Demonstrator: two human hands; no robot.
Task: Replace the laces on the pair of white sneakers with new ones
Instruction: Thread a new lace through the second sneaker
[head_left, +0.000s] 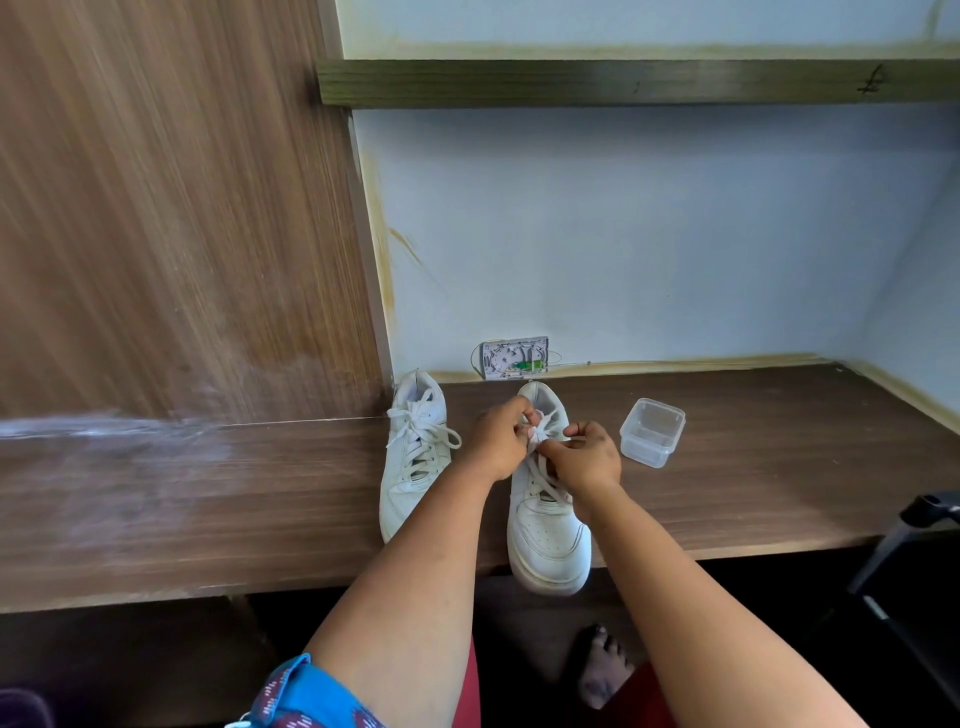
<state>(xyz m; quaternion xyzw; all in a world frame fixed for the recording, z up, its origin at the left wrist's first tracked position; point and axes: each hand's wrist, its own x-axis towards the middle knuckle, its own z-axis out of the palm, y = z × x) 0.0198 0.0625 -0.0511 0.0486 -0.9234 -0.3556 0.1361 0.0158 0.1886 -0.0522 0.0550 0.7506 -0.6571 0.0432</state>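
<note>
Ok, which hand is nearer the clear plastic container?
Right. The right hand pinches the lace on the near sneaker, just left of the clear plastic container; the left hand is farther left.

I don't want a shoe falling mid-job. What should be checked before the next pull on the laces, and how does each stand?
1. Both hands on the lace: left hand and right hand pinch the lace of the right sneaker: ok.
2. Sneaker fully on the desk: toe overhangs the front edge: not ok.
3. Left sneaker out of the way, laces on: ok.
4. Plastic container clear of the hands: ok.
5. New laces within reach: cannot tell.
</note>
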